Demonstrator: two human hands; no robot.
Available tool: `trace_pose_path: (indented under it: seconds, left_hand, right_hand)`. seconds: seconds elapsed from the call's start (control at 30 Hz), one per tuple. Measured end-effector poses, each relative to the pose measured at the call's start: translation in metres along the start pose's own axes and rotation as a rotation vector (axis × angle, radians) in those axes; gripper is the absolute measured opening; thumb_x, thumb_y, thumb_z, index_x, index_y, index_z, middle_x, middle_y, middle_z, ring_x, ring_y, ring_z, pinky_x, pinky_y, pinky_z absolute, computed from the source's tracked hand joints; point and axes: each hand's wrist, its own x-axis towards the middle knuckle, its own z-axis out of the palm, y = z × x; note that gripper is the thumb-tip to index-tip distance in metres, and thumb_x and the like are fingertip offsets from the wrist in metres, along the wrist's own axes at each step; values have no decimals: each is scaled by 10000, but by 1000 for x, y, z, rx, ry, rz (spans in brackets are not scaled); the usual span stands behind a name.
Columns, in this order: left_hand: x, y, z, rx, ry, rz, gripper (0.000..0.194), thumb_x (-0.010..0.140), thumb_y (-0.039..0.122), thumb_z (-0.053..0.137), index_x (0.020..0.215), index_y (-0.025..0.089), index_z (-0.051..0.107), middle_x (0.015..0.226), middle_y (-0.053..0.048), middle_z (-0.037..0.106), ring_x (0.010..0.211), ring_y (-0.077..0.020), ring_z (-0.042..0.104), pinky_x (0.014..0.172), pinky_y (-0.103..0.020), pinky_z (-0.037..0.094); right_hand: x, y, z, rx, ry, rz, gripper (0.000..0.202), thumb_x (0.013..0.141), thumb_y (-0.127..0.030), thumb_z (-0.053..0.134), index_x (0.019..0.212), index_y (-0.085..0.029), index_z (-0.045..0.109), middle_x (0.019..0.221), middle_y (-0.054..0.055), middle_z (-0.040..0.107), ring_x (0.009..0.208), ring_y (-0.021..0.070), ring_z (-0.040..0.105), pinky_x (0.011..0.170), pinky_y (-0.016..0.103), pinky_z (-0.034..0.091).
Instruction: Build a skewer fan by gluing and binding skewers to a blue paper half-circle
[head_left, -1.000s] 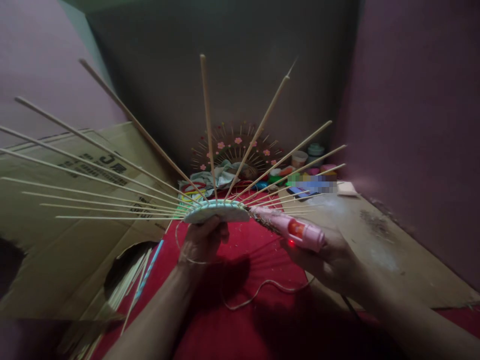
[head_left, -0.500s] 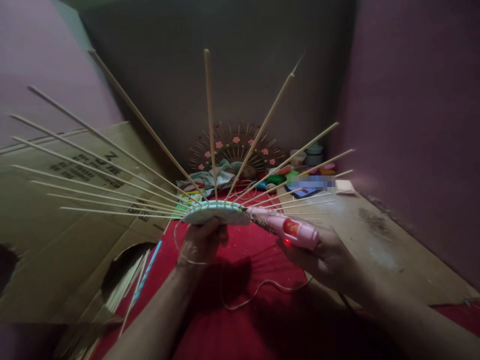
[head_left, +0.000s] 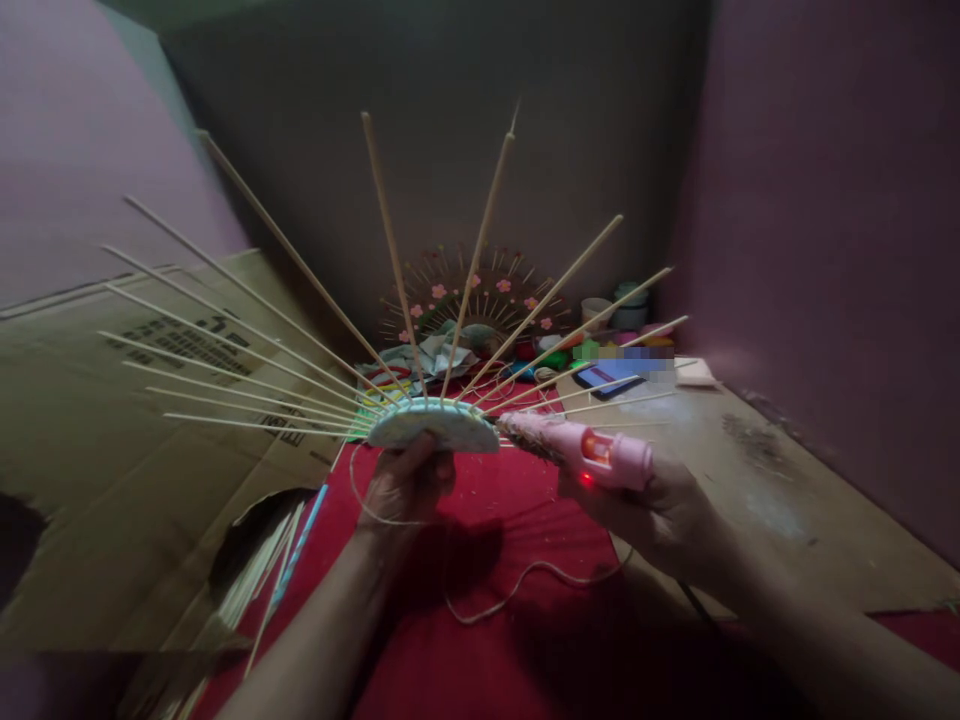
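My left hand (head_left: pixel 409 480) is closed on the lower edge of a pale half-round disc (head_left: pixel 431 428), thumb on its near face. Several thin wooden sticks (head_left: pixel 480 230) fan out from the disc's curved rim. In my right hand (head_left: pixel 652 515) is a pink hot glue gun (head_left: pixel 600 455), a red light glowing on it. Its dirty nozzle end points left at the disc's right corner; whether it touches I cannot tell. A thin cord (head_left: pixel 517 600) hangs in a loop below the disc and trails over the red cloth.
A cardboard box (head_left: pixel 150 480) with holes stands at left, loose sticks (head_left: pixel 262 560) beside it. Red cloth (head_left: pixel 480 660) covers the surface below. Behind are a flower-decorated stick fan (head_left: pixel 472 290), a phone (head_left: pixel 611 375) and tubs (head_left: pixel 628 305). A board (head_left: pixel 750 480) lies at right.
The disc and its sticks have turned, the upright sticks now leaning further left. The glue gun has shifted slightly right. Both hands keep their hold.
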Motion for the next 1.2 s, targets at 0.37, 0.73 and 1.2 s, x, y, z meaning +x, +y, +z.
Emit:
trace_pose_path:
  seconds: [0.37, 0.73, 1.2]
  left_hand:
    - [-2, -2, 1, 13, -18, -14, 234, 511, 249, 809, 660, 161, 652, 500, 28, 572, 360, -63, 455, 306, -161, 378]
    - [-1, -1, 0, -23, 19, 2, 235, 530, 216, 794, 665, 146, 614, 491, 40, 541, 357, -60, 440, 290, -155, 357]
    - [-4, -1, 3, -20, 38, -33, 229, 529, 222, 793, 665, 155, 620, 498, 39, 545, 357, -57, 417, 287, -162, 332]
  right_hand:
    - [1, 2, 0, -76, 12, 14, 466, 882, -154, 473, 1328, -290, 493, 1363, 14, 518, 1274, 237, 468, 1096, 420, 373]
    - [-4, 8, 1, -76, 3, 18, 475, 886, -166, 482, 1349, -271, 466, 1351, 19, 531, 1264, 239, 479, 1082, 411, 395]
    - [-5, 8, 2, -62, 52, 90, 444, 874, -165, 514, 1305, -272, 521, 1309, 16, 570, 1213, 247, 528, 1039, 390, 444]
